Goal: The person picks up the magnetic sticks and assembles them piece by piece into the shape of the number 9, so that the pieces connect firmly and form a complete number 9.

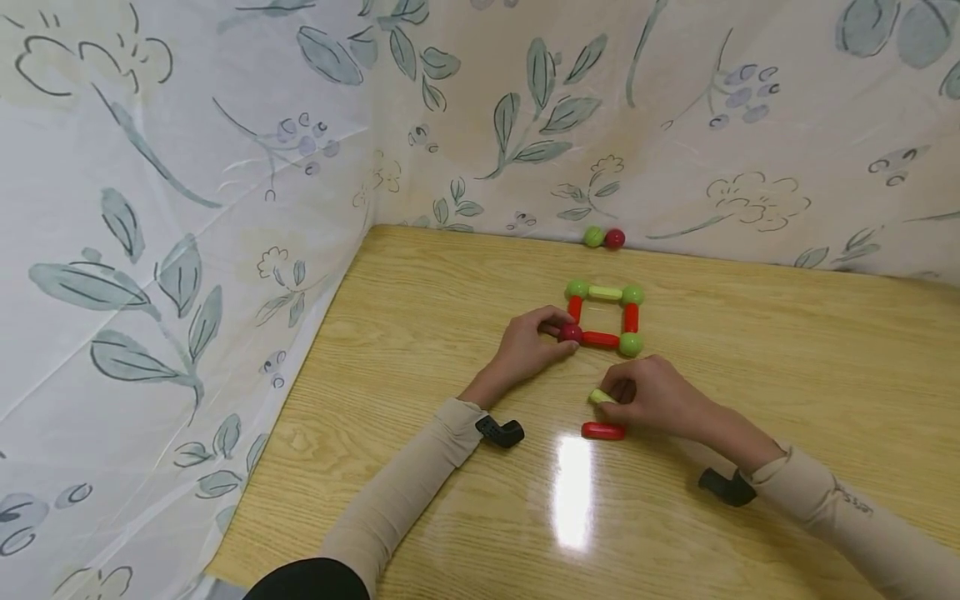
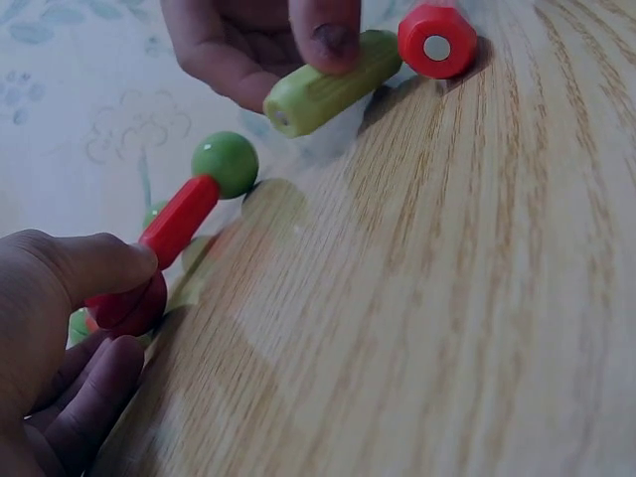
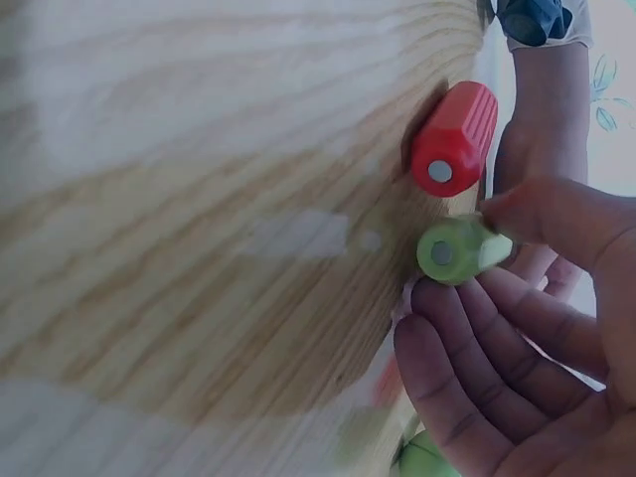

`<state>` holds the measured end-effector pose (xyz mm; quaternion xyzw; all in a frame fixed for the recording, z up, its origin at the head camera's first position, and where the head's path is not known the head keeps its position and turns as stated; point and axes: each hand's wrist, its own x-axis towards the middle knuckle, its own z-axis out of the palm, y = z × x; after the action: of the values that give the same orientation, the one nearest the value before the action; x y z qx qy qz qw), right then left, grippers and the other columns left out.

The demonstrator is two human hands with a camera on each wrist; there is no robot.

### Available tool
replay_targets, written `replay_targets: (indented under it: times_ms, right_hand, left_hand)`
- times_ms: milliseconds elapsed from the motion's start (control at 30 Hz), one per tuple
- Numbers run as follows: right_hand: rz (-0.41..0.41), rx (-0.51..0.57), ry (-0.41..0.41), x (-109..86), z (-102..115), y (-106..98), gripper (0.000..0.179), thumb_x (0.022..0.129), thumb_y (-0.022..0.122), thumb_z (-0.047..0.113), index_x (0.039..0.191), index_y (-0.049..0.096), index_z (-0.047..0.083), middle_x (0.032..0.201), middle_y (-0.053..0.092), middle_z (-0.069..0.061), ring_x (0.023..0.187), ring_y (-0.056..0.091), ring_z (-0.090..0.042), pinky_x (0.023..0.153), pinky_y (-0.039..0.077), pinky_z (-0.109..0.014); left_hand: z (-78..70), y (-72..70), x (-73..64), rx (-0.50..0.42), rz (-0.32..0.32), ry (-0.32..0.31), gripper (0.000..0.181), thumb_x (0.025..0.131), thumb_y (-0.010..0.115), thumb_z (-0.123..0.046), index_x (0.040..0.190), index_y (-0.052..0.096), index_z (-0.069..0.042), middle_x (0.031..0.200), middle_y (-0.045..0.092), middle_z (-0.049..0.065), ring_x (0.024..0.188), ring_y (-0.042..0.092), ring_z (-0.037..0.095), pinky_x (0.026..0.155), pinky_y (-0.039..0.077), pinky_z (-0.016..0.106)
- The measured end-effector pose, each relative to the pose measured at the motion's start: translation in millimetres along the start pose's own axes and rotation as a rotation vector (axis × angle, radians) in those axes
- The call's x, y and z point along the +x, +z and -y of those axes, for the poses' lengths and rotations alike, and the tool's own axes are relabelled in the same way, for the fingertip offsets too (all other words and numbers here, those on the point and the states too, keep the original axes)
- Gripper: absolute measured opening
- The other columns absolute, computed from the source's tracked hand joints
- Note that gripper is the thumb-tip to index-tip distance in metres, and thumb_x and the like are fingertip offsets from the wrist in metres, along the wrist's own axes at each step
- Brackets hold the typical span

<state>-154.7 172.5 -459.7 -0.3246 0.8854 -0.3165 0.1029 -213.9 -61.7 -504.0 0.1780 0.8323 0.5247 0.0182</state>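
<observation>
On the table a square of magnetic rods and balls lies flat. Three corners are green balls (image 1: 631, 344) and the near-left one is a dark red ball (image 1: 571, 332). My left hand (image 1: 528, 346) pinches that red ball between thumb and fingers. Red rods (image 1: 601, 340) form the near, left and right sides; a yellow-green rod (image 1: 604, 293) forms the far side. Nearer to me, my right hand (image 1: 660, 398) pinches a loose yellow-green rod (image 2: 333, 84) between thumb and fingers. Just beside it a loose red rod (image 1: 603, 431) lies on the wood, its round metal end showing in both wrist views.
At the table's back edge a green ball (image 1: 593, 237) and a red ball (image 1: 615, 238) sit side by side against the floral cloth (image 1: 480, 125). The cloth also hangs along the left side. Black wrist devices (image 1: 500, 432) are strapped at both cuffs.
</observation>
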Motion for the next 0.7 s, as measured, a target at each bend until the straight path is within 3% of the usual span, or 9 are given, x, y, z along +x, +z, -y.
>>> replay_targets:
  times_ms: [467,700]
  right_hand:
    - [-0.163,0.086,0.240,-5.3,-11,-15,0.015,0.083,0.083,0.019,0.084,0.075,0.006,0.073,0.068,0.003,0.068,0.064,-0.013,0.061,0.052,-0.024]
    - [-0.187,0.131,0.356,-8.0,-16,-25,0.026,0.085,0.081,0.027,0.089,0.074,0.002,0.076,0.070,-0.001,0.070,0.063,-0.016,0.059,0.049,-0.025]
  left_hand:
    - [-0.1,0.2,-0.4,0.012,-0.001,-0.001,0.030,0.085,0.083,-0.021,0.112,0.070,-0.019,0.106,0.067,-0.010,0.093,0.063,0.002,0.081,0.051,0.022]
    - [-1.6,0.2,0.0,0.019,-0.002,-0.001,0.030,0.085,0.083,-0.020,0.112,0.070,-0.019,0.107,0.067,-0.009,0.094,0.064,0.003,0.080,0.052,0.022]
